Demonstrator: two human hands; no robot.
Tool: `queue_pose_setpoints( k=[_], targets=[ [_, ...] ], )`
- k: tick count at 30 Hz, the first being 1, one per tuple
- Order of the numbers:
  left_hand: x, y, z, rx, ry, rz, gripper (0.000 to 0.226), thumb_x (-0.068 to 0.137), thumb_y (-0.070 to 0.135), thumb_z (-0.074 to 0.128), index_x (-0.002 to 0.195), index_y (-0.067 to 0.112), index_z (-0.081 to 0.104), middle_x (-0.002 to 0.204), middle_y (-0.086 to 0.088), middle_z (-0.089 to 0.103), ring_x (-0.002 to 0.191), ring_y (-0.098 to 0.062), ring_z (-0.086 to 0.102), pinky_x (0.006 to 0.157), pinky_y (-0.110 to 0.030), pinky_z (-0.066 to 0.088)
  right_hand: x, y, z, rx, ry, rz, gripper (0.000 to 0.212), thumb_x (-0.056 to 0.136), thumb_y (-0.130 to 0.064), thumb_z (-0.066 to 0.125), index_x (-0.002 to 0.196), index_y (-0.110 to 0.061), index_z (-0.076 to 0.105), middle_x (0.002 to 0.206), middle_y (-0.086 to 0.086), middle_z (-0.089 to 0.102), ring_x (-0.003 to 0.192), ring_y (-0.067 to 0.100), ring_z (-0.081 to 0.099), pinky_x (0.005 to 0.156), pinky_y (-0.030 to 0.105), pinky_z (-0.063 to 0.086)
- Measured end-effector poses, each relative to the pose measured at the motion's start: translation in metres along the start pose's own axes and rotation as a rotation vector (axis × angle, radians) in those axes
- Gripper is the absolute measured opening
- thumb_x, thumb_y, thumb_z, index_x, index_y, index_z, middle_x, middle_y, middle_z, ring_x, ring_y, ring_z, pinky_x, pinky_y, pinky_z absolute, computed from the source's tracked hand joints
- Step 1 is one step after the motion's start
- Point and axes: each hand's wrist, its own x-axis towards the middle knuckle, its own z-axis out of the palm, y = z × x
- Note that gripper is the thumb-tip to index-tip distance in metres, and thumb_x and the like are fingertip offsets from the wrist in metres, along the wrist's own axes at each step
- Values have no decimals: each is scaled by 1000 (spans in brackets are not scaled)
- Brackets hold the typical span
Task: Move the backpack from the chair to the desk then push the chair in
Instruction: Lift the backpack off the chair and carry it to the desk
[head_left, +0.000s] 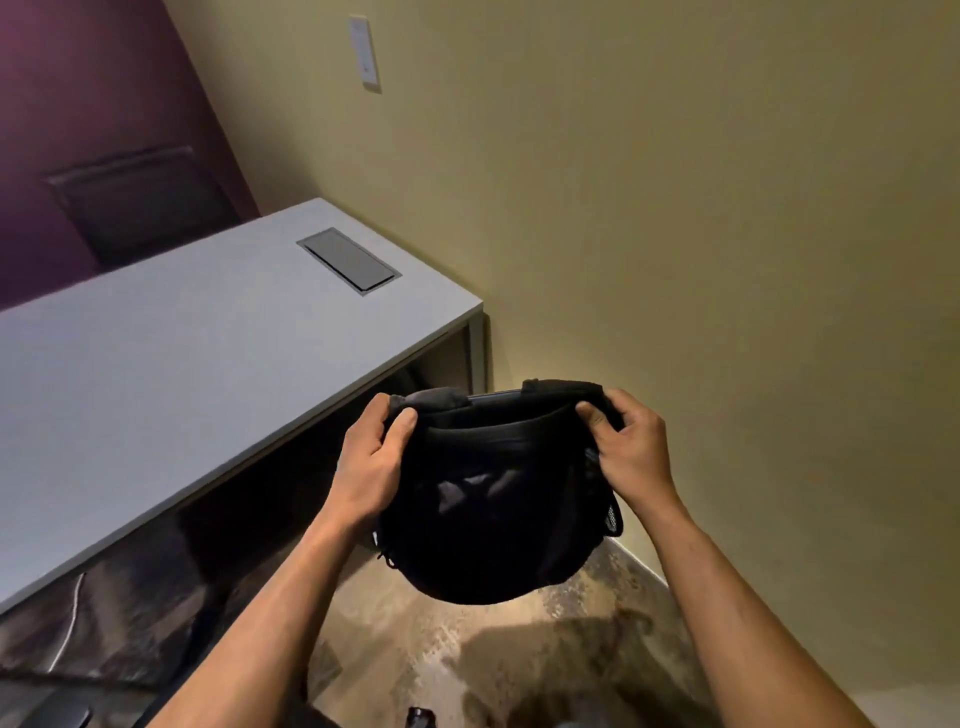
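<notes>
A black backpack (493, 499) hangs in the air above the floor, to the right of the desk's front corner. My left hand (371, 457) grips its upper left edge and my right hand (631, 447) grips its upper right edge. The grey desk (171, 374) stretches from the left edge up to the yellow wall, and its top is bare apart from a closed cable hatch (349, 261). The chair is almost out of view; only dark parts show at the bottom left (57, 714).
The yellow wall (675, 234) stands close on the right and behind the backpack. A purple wall with a dark vent (140, 200) is behind the desk. A white cable (70, 623) hangs under the desk. Patterned carpet (467, 649) lies below.
</notes>
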Motion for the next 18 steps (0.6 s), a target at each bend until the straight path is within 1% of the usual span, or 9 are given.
queue_pose_setpoints(
  k=[1, 3, 5, 7, 8, 11, 12, 15, 18],
  targets=[
    [10, -2, -1, 2, 14, -17, 17, 95, 39, 48, 78, 39, 52, 77, 23, 60, 70, 2, 53, 59, -13, 38, 14, 1, 6, 3, -12, -8, 36, 80, -63, 63, 89, -29, 69, 82, -6, 71, 77, 15, 68, 70, 41, 57],
    [29, -7, -2, -7, 48, -53, 17, 95, 40, 48, 79, 34, 51, 76, 20, 59, 69, -2, 53, 63, -26, 41, 41, 3, 18, 12, -39, -24, 38, 79, -65, 62, 89, -28, 69, 82, -7, 71, 78, 16, 68, 71, 41, 57],
    [48, -11, -2, -27, 85, -70, 19, 94, 41, 48, 81, 27, 52, 76, 13, 59, 72, -11, 53, 67, -41, 44, 69, 5, 30, 20, -70, -39, 39, 79, -67, 62, 87, -29, 68, 80, -9, 70, 76, 12, 66, 70, 40, 56],
    [66, -14, -1, -38, 127, -80, 22, 93, 42, 48, 84, 23, 54, 78, 6, 60, 76, -22, 55, 71, -49, 46, 97, 10, 41, 36, -99, -61, 40, 79, -67, 61, 86, -29, 68, 77, -8, 69, 72, 9, 62, 67, 40, 53],
    [75, -15, 0, -44, 157, -83, 23, 93, 42, 48, 85, 22, 54, 81, 1, 60, 79, -26, 56, 73, -51, 47, 111, 11, 47, 47, -109, -73, 43, 80, -67, 61, 86, -26, 68, 75, -4, 67, 70, 9, 59, 65, 42, 51],
    [101, -14, 2, -53, 240, -90, 22, 93, 40, 48, 86, 20, 56, 85, -5, 62, 83, -29, 57, 73, -47, 48, 151, 14, 64, 62, -149, -111, 51, 81, -69, 59, 85, -19, 66, 71, 3, 64, 67, 10, 53, 62, 44, 48],
    [110, -13, 2, -46, 261, -92, 21, 94, 37, 48, 86, 20, 56, 85, -3, 62, 82, -27, 57, 73, -42, 47, 164, 13, 69, 66, -167, -117, 52, 81, -69, 58, 84, -18, 66, 70, 2, 63, 66, 10, 52, 61, 43, 47],
    [136, -12, -1, -14, 335, -90, 16, 96, 32, 48, 85, 24, 56, 81, 9, 61, 77, -11, 56, 68, -24, 44, 201, 8, 86, 97, -212, -141, 54, 81, -68, 59, 83, -15, 65, 70, 3, 62, 65, 10, 51, 60, 43, 47],
    [163, -14, -9, 12, 374, -81, 15, 96, 31, 47, 86, 23, 56, 81, 12, 61, 76, -9, 56, 66, -20, 43, 233, -1, 103, 112, -237, -166, 47, 82, -64, 60, 83, -17, 67, 72, 4, 65, 67, 10, 53, 63, 41, 48]
  ],
)
